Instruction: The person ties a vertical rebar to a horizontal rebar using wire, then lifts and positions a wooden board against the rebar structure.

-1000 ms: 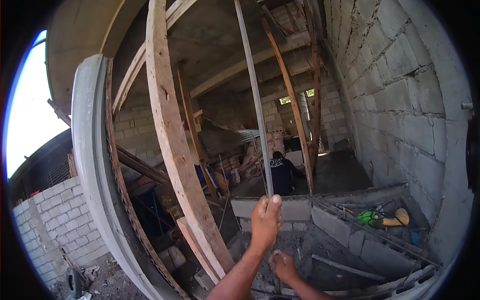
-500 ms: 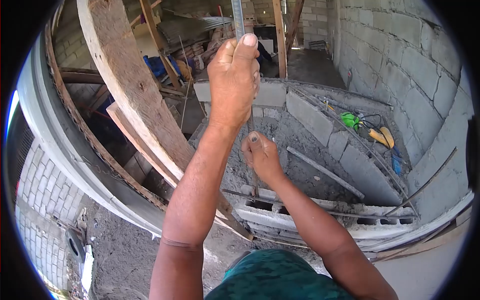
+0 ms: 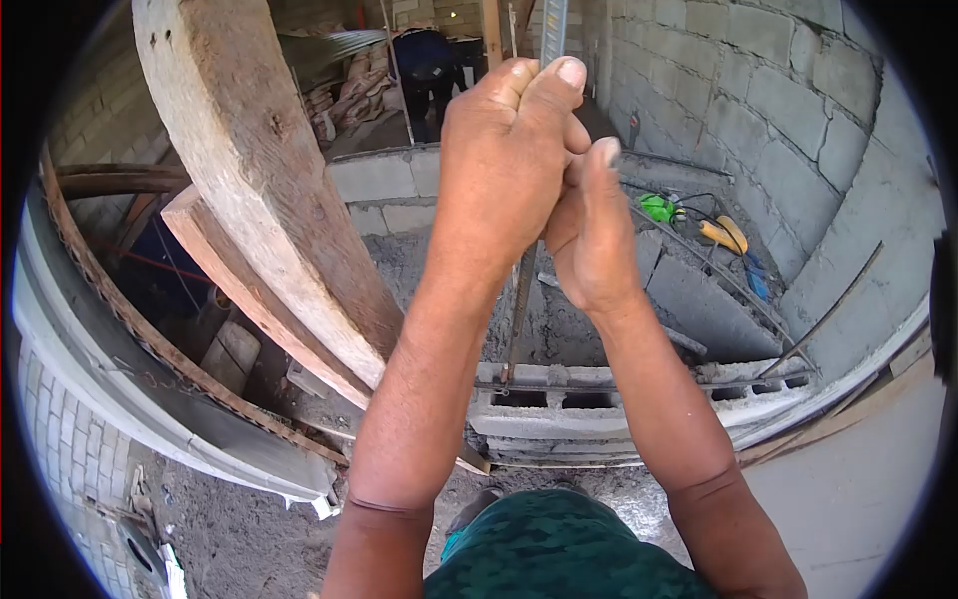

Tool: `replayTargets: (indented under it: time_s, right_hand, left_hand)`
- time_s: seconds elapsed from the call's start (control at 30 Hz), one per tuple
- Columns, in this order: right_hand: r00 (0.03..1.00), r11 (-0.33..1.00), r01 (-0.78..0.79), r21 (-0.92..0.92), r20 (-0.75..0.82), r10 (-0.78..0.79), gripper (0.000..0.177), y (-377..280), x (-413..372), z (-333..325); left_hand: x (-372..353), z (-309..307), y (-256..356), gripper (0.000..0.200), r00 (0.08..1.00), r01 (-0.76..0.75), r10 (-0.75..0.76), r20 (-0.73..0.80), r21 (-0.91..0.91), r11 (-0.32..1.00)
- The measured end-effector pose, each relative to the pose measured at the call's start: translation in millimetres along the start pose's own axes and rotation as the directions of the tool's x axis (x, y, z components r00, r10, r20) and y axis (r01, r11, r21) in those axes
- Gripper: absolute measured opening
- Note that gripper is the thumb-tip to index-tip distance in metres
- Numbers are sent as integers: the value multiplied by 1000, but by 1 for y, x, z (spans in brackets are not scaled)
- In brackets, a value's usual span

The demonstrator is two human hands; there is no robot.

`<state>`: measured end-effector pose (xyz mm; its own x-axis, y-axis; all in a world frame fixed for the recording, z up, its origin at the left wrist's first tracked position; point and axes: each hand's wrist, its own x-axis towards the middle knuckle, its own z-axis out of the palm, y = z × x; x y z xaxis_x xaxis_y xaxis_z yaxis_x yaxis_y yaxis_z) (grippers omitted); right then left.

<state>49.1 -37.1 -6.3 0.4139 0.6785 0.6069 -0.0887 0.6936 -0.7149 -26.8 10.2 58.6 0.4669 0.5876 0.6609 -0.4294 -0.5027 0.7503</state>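
So the steel rod (image 3: pixel 554 30) is right in the hands, long axis roughly upright above the hollow blocks (image 3: pixel 569 415), with the left hand (image 3: pixel 509 150) clamped round it and the right hand (image 3: pixel 599 235) tucked against that one, grip honestly can't tell.

The single, wide, round view looks from the head, forward and steeply down, over the shirt (image 3: pixel 569 549) at six o'clock. The left hand (image 3: pixel 504 150) and right hand (image 3: pixel 599 230) are close, towards twelve and one; the block wall (image 3: pixel 768 115) is farther, at two.
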Motion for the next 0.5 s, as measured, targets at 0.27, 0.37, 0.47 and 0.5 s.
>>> replayTargets:
  time_s: [0.27,0.37,0.47,0.5]
  right_hand:
    - [935,957,53,-286,-322,-148,59,-36,20,42]
    - [921,949,67,-309,-346,-178,57,-34,20,38]
    - [904,951,38,-308,-396,-164,51,-27,15,42]
    - [901,947,45,-318,-396,-176,51,-32,19,43]
  left_hand:
    - [-74,-57,5,50,945,-327,314,94,201,923]
    - [-111,-152,11,54,514,-315,307,801,-156,936]
    - [-114,-244,14,48,18,30,442,897,-442,897]
    - [-112,-271,13,48,102,56,523,846,-530,846]
